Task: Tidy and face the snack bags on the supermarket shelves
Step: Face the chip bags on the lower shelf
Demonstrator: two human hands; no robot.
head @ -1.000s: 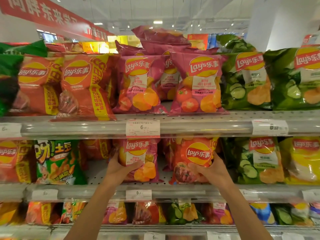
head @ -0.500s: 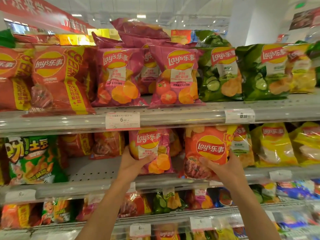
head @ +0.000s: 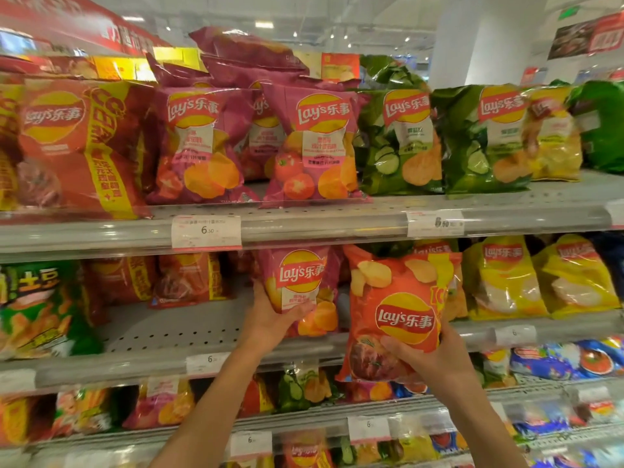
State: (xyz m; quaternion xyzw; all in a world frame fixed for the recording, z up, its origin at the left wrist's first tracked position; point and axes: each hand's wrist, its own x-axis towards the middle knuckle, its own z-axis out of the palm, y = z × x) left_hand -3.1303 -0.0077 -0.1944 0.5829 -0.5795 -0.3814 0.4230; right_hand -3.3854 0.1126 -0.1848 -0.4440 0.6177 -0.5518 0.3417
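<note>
Since the earlier frame the orange-red Lay's bag [head: 398, 319] has come forward off the middle shelf [head: 169, 332] and now hangs in front of its edge at lower centre-right of the frame, its top leaning away from the pink bag; the view has also slid sideways, so more yellow bags [head: 503, 275] show at right. The right hand [head: 429, 356] is clamped around this bag's lower right corner, thumb across the front. The left hand [head: 273, 315] cups the lower left side of the pink Lay's bag [head: 300, 288], which stands upright on the middle shelf at centre frame, fingers curled under it.
</note>
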